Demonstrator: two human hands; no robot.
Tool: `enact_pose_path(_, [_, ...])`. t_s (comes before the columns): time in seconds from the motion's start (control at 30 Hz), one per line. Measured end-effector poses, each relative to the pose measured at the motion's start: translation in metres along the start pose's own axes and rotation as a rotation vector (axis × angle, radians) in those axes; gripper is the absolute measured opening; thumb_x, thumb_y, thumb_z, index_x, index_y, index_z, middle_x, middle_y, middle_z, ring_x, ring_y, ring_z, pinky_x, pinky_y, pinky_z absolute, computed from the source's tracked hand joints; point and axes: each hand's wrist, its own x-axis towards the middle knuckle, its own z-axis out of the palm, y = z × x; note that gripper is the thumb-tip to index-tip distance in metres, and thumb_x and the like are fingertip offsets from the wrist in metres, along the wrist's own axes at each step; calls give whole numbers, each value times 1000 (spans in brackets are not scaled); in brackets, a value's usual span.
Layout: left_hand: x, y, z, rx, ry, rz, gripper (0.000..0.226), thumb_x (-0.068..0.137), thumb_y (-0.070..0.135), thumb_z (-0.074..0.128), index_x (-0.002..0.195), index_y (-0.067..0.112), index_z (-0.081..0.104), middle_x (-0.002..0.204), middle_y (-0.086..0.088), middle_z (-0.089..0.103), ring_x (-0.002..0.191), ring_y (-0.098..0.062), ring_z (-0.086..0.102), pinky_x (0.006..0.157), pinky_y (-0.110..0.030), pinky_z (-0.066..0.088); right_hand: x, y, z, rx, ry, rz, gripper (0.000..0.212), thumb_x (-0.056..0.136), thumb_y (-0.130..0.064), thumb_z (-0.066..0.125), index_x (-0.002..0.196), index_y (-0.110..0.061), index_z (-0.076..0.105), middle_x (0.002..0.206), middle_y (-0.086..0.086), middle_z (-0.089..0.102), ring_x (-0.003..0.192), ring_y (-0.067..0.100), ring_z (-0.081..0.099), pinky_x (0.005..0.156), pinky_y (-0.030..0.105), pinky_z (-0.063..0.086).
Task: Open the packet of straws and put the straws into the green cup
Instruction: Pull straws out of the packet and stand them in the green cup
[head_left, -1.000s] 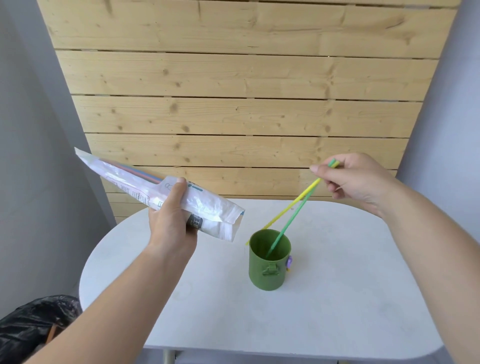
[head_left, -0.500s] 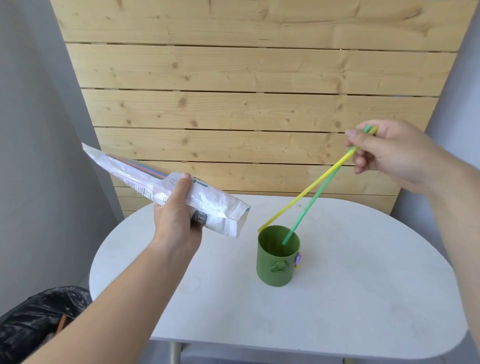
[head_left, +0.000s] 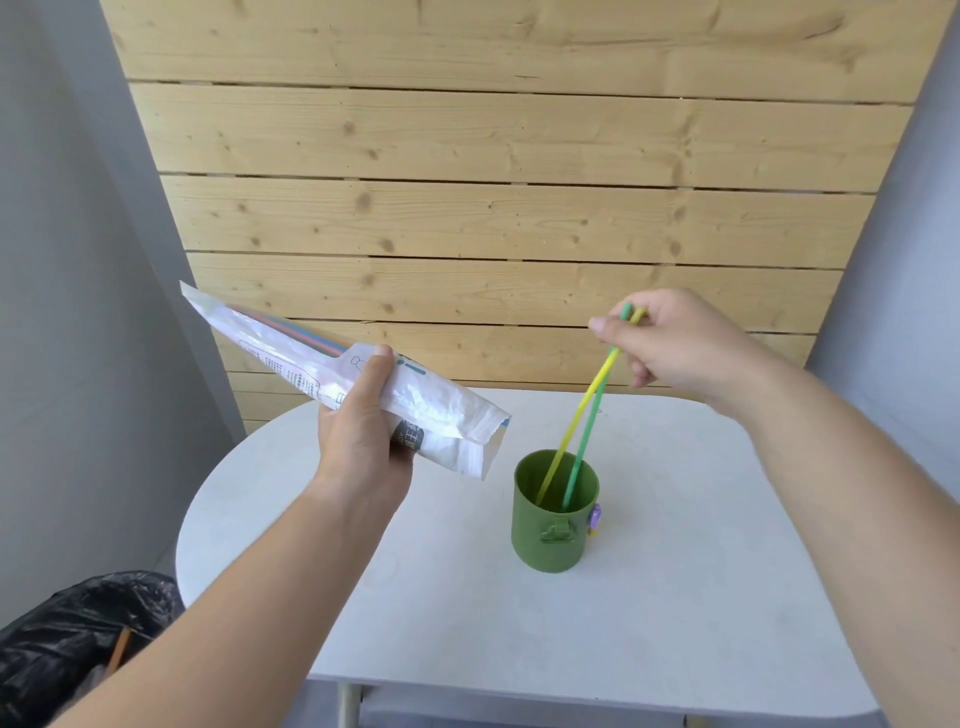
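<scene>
The green cup (head_left: 550, 535) stands upright on the white table (head_left: 675, 597), right of centre. My right hand (head_left: 670, 345) pinches the top ends of two straws, a yellow straw (head_left: 582, 410) and a green straw (head_left: 589, 423). Both slant down to the left with their lower ends inside the cup. My left hand (head_left: 363, 431) grips the white straw packet (head_left: 291, 353) around its middle, above the table's left part. The packet's open end (head_left: 483, 441) points down toward the cup. More coloured straws show through the packet's upper part.
A wooden plank wall (head_left: 493, 208) rises behind the table. A black bin bag (head_left: 78, 634) sits on the floor at the lower left. Grey walls flank both sides. A small purple ornament (head_left: 596, 517) sticks out on the cup's right side.
My right hand has come down and left, bringing the yellow straw's lower end from outside the rim into the cup beside the green one. The packet stays held.
</scene>
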Motion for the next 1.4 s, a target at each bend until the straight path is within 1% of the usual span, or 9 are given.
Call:
enact_pose_path(0.17, [3, -1, -3, 2, -23, -5, 54, 95, 28, 76, 142, 8, 58, 104, -5, 67, 94, -23, 71, 96, -42, 60, 10, 2, 37, 143, 87, 77, 34, 87, -42, 72, 96, -9, 66, 70, 0, 53, 52, 17, 50, 66, 37, 56])
enact_pose_path(0.3, [5, 1, -5, 3, -21, -13, 36, 95, 27, 76, 127, 15, 63, 100, -4, 66, 95, -23, 69, 97, -42, 58, 15, -1, 44, 198, 169, 102, 38, 85, -43, 75, 96, -8, 67, 69, -1, 53, 48, 17, 48, 63, 32, 52])
enact_pose_path(0.57, [7, 4, -7, -23, -28, -14, 33, 95, 27, 76, 124, 16, 62, 99, -4, 67, 94, -23, 70, 95, -41, 59, 11, 1, 52, 129, 138, 144, 33, 85, -41, 75, 96, -10, 68, 76, 1, 57, 58, 16, 50, 55, 27, 47])
enact_pose_path(0.73, [10, 7, -8, -38, -79, -20, 31, 96, 31, 74, 121, 16, 61, 90, -1, 68, 91, -23, 70, 91, -40, 59, -2, -16, 52, 144, 222, 141, 47, 95, -48, 56, 93, -1, 63, 67, 5, 54, 54, 20, 47, 54, 31, 44])
enact_pose_path(0.87, [11, 17, -1, -62, -97, 27, 35, 95, 31, 76, 122, 16, 62, 94, -1, 69, 91, -22, 72, 86, -38, 61, -32, -38, 69, 349, -1, 328, 62, 100, -60, 34, 97, -5, 63, 61, 7, 56, 45, 19, 47, 42, 24, 36])
enact_pose_path(1.03, [-3, 31, 17, 27, -201, 260, 38, 95, 23, 77, 126, 14, 57, 98, -8, 61, 89, -25, 65, 77, -36, 58, -61, -47, 102, 705, -261, 665, 67, 95, -71, 29, 95, -9, 55, 58, 11, 54, 40, 19, 40, 38, 18, 25])
enact_pose_path(1.13, [-9, 36, 22, 141, -284, 397, 43, 93, 20, 79, 127, 15, 53, 102, -10, 58, 90, -28, 63, 76, -38, 56, -66, -46, 111, 904, -296, 764, 66, 95, -71, 28, 101, -11, 56, 58, 11, 55, 39, 18, 38, 35, 17, 25])
enact_pose_path(1.23, [-14, 36, 24, 233, -289, 451, 66, 86, 25, 85, 139, 8, 49, 109, -9, 63, 100, -29, 68, 87, -48, 58, -65, -44, 113, 1080, -281, 798, 66, 97, -67, 26, 103, -11, 60, 61, 10, 53, 41, 17, 36, 32, 17, 25])
enact_pose_path(1.4, [-15, 38, 24, 251, -311, 456, 73, 84, 27, 85, 143, 6, 48, 108, -8, 63, 99, -28, 67, 88, -49, 57, -61, -40, 115, 1004, -266, 771, 66, 98, -66, 23, 97, -11, 60, 57, 10, 54, 44, 17, 34, 34, 17, 24])
